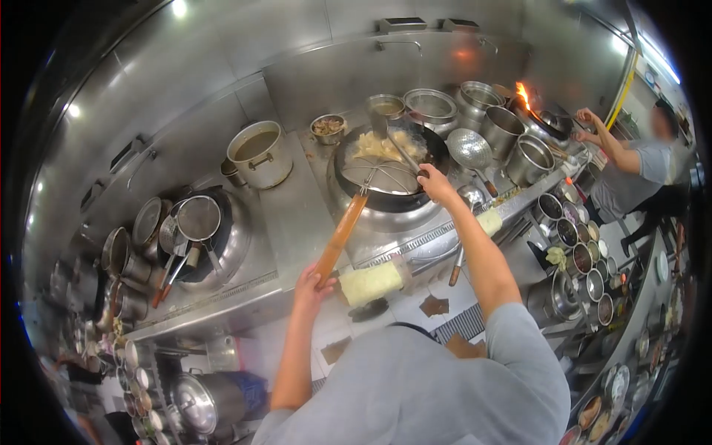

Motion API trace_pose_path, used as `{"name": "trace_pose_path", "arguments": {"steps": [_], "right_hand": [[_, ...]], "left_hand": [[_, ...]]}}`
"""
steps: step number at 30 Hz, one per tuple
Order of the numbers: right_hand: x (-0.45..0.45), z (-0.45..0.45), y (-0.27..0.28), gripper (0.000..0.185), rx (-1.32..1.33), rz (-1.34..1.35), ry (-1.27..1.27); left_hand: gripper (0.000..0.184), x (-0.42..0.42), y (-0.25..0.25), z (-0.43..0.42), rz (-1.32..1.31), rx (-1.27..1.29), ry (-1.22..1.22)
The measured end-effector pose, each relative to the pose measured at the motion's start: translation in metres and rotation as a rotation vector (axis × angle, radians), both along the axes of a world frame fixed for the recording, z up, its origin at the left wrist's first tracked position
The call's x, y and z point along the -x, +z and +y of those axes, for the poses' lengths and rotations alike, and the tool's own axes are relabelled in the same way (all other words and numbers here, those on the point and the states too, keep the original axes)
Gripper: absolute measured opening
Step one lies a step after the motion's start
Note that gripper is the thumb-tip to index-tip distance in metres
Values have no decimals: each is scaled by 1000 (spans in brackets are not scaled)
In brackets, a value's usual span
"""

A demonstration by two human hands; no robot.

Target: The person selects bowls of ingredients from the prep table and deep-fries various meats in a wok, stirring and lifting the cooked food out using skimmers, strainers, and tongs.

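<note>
My left hand point(311, 288) is wrapped round the long wooden handle of a large strainer point(382, 178). The strainer's round mesh head, with crossing wires, rests over the near part of a big wok point(437, 152). In my right hand point(437, 184) is the handle of a ladle point(380, 124), which reaches into the wok with its dark metal head among the food. Pale yellow food pieces point(404, 142) fill the wok's far side, in what looks like foaming liquid. Below the wok, a folded pale cloth point(373, 283) lies at the counter's front edge, near my left hand.
Left of the wok stands a large pot of liquid point(256, 152). A perforated skimmer point(469, 148) and several pots point(503, 130) are at right. Flame point(522, 95) rises by another wok, where a co-worker point(638, 159) stands. Strainers point(199, 217) lie on the left wok.
</note>
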State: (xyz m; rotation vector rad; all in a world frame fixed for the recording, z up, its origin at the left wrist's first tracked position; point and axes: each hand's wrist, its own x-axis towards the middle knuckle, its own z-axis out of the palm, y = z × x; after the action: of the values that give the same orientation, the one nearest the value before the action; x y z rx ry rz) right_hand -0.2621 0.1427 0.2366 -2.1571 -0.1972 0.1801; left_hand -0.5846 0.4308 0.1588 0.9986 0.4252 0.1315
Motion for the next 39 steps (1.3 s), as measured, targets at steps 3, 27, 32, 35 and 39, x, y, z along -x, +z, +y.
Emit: {"name": "trace_pose_path", "arguments": {"steps": [3,27,32,35,39], "right_hand": [[-13,4,-22,45,24,-253,-19],[20,-70,-10,48,230,-218,196],[42,-79,-3,47,-18,140,-40],[38,-104,-37,48,274,-559,-82],[75,-105,-6,52,68,0,-159]], "left_hand": [[40,4,8,-5,-11,-18,37],[36,1,11,20,-20,-157,90],[34,-11,10,22,-4,-176,130],[33,-9,16,24,-31,-174,174],[33,-6,47,26,-93,-256,188]]}}
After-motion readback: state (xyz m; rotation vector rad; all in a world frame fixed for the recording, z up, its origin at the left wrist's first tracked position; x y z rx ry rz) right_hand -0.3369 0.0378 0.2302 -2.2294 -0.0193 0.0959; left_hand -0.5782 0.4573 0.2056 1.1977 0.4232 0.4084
